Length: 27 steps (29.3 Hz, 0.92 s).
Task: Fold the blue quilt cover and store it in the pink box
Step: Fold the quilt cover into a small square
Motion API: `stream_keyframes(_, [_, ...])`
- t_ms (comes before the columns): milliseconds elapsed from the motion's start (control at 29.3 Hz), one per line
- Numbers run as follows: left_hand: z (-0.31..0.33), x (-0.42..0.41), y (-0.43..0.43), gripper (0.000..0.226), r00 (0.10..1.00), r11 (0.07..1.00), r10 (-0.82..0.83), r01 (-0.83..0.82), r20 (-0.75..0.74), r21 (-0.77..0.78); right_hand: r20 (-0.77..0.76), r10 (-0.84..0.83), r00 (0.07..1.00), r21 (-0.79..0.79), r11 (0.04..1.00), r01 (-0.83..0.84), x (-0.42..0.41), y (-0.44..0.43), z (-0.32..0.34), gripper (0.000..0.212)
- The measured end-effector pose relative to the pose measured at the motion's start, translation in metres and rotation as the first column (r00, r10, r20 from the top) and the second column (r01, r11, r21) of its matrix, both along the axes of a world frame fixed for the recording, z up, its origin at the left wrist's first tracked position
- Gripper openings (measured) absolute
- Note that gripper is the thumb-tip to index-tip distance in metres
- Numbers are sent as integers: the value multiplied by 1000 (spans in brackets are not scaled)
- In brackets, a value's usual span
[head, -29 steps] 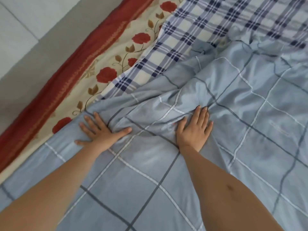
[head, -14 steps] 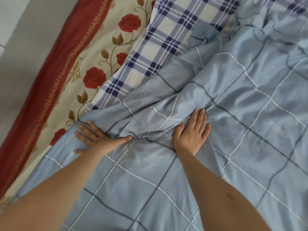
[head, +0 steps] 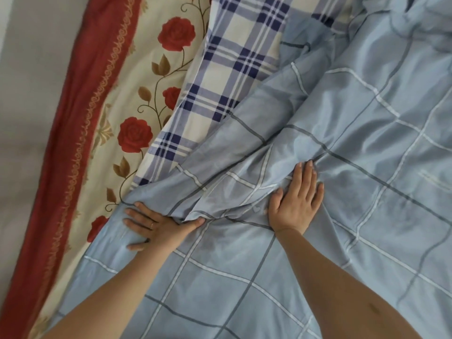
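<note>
The blue quilt cover [head: 367, 167] lies spread under both hands and stretches away to the upper right. Its edge runs diagonally along the plaid sheet [head: 227, 77], nearest the left hand [head: 149, 226]. This hand and the right hand [head: 296, 204] press flat with straight fingers and grip nothing; since a second ago they have hardly moved, but the crease between them is bunched tighter.

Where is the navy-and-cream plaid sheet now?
The navy-and-cream plaid sheet lies upper centre-left in the head view, between the cream rose-print sheet on its left and the light blue checked quilt cover overlapping its right edge.
</note>
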<state>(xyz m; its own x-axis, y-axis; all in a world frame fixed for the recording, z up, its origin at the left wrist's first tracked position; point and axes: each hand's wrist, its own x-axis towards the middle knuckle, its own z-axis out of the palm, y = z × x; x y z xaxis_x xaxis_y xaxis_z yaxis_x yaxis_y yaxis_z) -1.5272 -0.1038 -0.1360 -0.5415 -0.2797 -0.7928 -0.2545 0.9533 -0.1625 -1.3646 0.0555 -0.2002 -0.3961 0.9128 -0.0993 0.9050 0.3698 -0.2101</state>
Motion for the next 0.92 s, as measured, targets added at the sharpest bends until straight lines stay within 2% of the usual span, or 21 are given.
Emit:
stream_keyframes(205, [6, -5, 6, 174, 995, 999, -13, 16, 99, -33, -8, -4, 1000, -43, 999, 3, 2, 1, 1, 69])
stream_keyframes(376, [20, -9, 4, 173, 983, 998, -43, 50, 177, -35, -67, -7, 998, -5, 1000, 6, 3, -1, 8, 66])
stream_keyframes(444, [22, -17, 16, 174, 980, 996, -67, 77, 187, -43, -170, -55, 984, 27, 998, 60, 2, 1, 9, 60])
stream_keyframes(513, [18, -23, 7, 175, 983, 998, -37, 46, 179, -50, -364, -70, 929, 59, 994, 97, -1, -10, 7, 49])
stream_keyframes(581, [14, -21, -1, 175, 981, 998, -36, 46, 193, -49, -528, 26, 849, 198, 976, 93, -12, -7, 20, 35])
stream_keyframes(615, [10, -23, -5, 175, 979, 997, -48, 58, 198, -46, -551, 133, 824, 293, 955, 42, -30, 1, 29, 30])
stream_keyframes(649, [9, -21, -8, 175, 979, 998, -33, 44, 201, -50, -514, 261, 818, 350, 933, -77, -52, 11, 41, 31])
stream_keyframes(683, [7, -23, -11, 175, 980, 997, -43, 54, 196, -54, -428, 361, 828, 343, 913, -221, -80, 19, 51, 41])
stream_keyframes(718, [8, -19, -11, 175, 981, 999, -19, 28, 196, -45, -285, 467, 837, 233, 881, -412, -105, 32, 65, 55])
stream_keyframes(752, [7, -18, -14, 175, 981, 999, -19, 28, 193, -45, -105, 561, 821, 35, 827, -561, -127, 44, 69, 67])
stream_keyframes(786, [7, -15, -15, 175, 980, 999, -20, 27, 197, -36, 81, 658, 749, -165, 750, -641, -145, 61, 75, 74])
stream_keyframes(854, [6, -12, -14, 174, 981, 999, -21, 26, 192, -21, 364, 786, 500, -449, 618, -646, -173, 99, 89, 76])
stream_keyframes(888, [6, -14, -13, 174, 984, 1000, -22, 24, 175, -14, 406, 815, 412, -514, 577, -634, -183, 115, 100, 68])
stream_keyframes(923, [4, -18, -14, 175, 986, 999, -27, 30, 162, -14, 392, 833, 390, -556, 552, -622, -189, 124, 111, 53])
